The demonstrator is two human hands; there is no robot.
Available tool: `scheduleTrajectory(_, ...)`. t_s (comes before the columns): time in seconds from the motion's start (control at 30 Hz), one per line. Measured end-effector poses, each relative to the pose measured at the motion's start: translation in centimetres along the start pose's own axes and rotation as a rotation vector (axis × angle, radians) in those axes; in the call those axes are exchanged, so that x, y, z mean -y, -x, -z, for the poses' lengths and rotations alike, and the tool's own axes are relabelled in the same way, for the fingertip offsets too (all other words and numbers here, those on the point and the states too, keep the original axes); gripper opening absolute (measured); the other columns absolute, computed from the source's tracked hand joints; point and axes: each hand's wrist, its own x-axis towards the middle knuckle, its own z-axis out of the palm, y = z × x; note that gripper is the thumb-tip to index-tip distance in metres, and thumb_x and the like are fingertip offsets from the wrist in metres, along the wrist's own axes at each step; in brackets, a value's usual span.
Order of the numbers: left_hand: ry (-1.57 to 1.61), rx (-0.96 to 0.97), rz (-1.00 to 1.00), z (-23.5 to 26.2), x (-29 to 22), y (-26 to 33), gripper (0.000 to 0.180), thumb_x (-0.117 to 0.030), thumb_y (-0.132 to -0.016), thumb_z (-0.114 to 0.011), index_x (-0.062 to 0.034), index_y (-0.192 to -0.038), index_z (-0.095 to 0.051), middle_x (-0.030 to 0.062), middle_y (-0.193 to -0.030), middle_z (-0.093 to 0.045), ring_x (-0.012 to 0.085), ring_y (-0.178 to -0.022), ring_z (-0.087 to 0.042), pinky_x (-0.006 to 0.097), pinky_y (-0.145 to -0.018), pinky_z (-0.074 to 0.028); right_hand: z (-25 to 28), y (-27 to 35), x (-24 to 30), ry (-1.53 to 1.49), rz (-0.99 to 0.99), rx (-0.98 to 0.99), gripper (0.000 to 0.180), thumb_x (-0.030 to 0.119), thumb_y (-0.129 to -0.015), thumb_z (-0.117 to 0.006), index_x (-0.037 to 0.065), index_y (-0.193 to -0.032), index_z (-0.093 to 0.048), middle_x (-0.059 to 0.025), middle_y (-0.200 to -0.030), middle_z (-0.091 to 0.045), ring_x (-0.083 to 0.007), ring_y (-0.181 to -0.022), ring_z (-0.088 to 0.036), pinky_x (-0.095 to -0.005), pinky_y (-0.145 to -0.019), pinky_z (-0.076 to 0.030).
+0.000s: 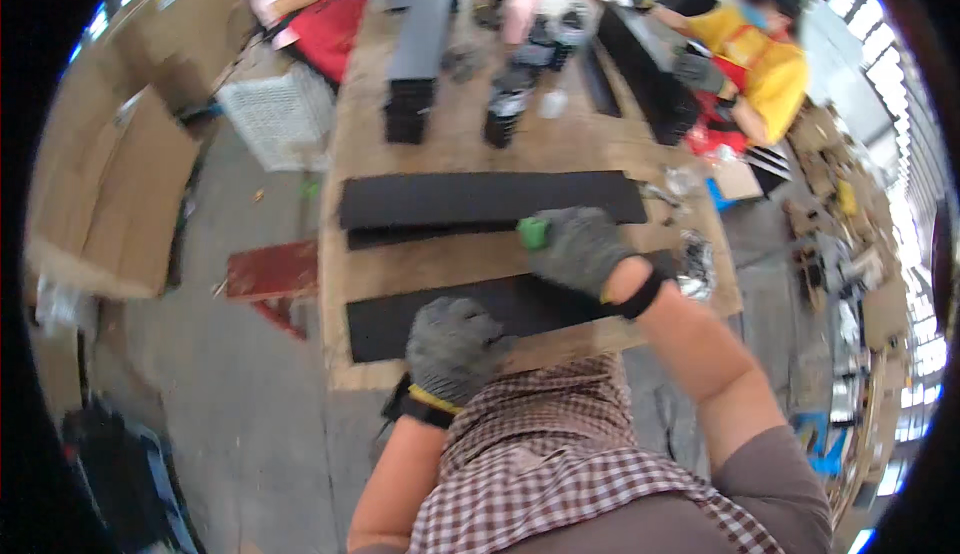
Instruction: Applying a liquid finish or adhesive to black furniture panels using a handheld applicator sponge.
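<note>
A long flat black panel [385, 330] lies along the near edge of the wooden table. My left hand [455, 352], in a grey knit glove, rests over this panel's near edge with curled fingers; what lies inside them is hidden. Above the right part of the same panel, my right hand [583, 249], gloved alike, is closed around a tool with a green handle [533, 234]. Only the green end shows past the fist, and the tool's working end is hidden. Farther off, more long black panels [480, 199] lie stacked, slightly out of line.
Stacked dark panels [408, 109] and small parts crowd the table's [365, 154] far half. A clear plastic bag [696, 266] sits at its right edge. Co-workers in red aprons stand at the far left and far right [765, 69]. A red stool [270, 272] and white crate [280, 119] are left.
</note>
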Motion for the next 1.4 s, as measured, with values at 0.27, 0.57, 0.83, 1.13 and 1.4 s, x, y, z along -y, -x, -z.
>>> scheduleTrajectory(0.27, 0.032, 0.030, 0.073, -0.1, -0.3, -0.3, 0.026, -0.025, -0.063, -0.091, -0.0126, -0.080, -0.075, 0.0074, -0.088, -0.068, 0.0317, -0.087, -0.064, 0.045, -0.079, -0.050, -2.2, 3.8, -2.5, -0.129, -0.172, -0.356, 0.028, 0.038, -0.090, -0.066, 0.012, -0.095, -0.076, -0.0183, -0.086, -0.074, -0.0399, -0.079, -0.071, -0.0511, -0.073, -0.056)
scheduleTrajectory(0.57, 0.052, 0.039, 0.077, -0.5, -0.3, -0.1, 0.028, -0.018, -0.062, -0.092, -0.0118, -0.083, -0.074, 0.0075, -0.089, -0.068, 0.0321, -0.092, -0.062, 0.045, -0.083, -0.048, 0.9, 12.0, -19.3, -0.237, -0.724, -0.300, 0.034, 0.038, -0.091, -0.071, 0.007, -0.105, -0.075, -0.0179, -0.095, -0.076, -0.0325, -0.091, -0.072, -0.0444, -0.082, -0.057)
scheduleTrajectory(0.83, 0.073, 0.046, 0.059, -0.6, -0.2, -0.3, 0.032, -0.013, -0.060, -0.093, -0.0111, -0.084, -0.072, 0.0077, -0.089, -0.067, 0.0320, -0.091, -0.062, 0.045, -0.082, -0.049, -1.4, 17.5, -19.9, -1.070, -0.682, -0.388, 0.029, 0.016, -0.091, -0.080, 0.005, -0.116, -0.072, -0.0068, -0.109, -0.074, -0.0161, -0.095, -0.069, -0.0327, -0.084, -0.056)
scheduleTrajectory(1.13, 0.044, 0.114, 0.118, 0.0, -0.7, -0.5, 0.027, -0.013, -0.060, -0.092, -0.0095, -0.080, -0.074, 0.0098, -0.087, -0.068, 0.0330, -0.091, -0.062, 0.046, -0.084, -0.048, -3.9, 21.4, -15.9, -0.871, -0.759, -0.635, 0.034, 0.020, -0.090, -0.083, 0.003, -0.117, -0.072, -0.0051, -0.108, -0.075, -0.0167, -0.098, -0.070, -0.0325, -0.089, -0.055)
scheduleTrajectory(1.4, 0.055, 0.143, 0.102, -0.3, -0.1, -0.2, 0.027, -0.013, -0.061, -0.092, -0.0079, -0.081, -0.074, 0.0105, -0.088, -0.067, 0.0346, -0.092, -0.062, 0.047, -0.085, -0.048, -8.6, 21.9, -10.8, -0.835, -0.757, -1.033, 0.027, 0.008, -0.091, -0.080, 0.003, -0.116, -0.071, -0.0079, -0.111, -0.076, -0.0180, -0.101, -0.071, -0.0329, -0.088, -0.056)
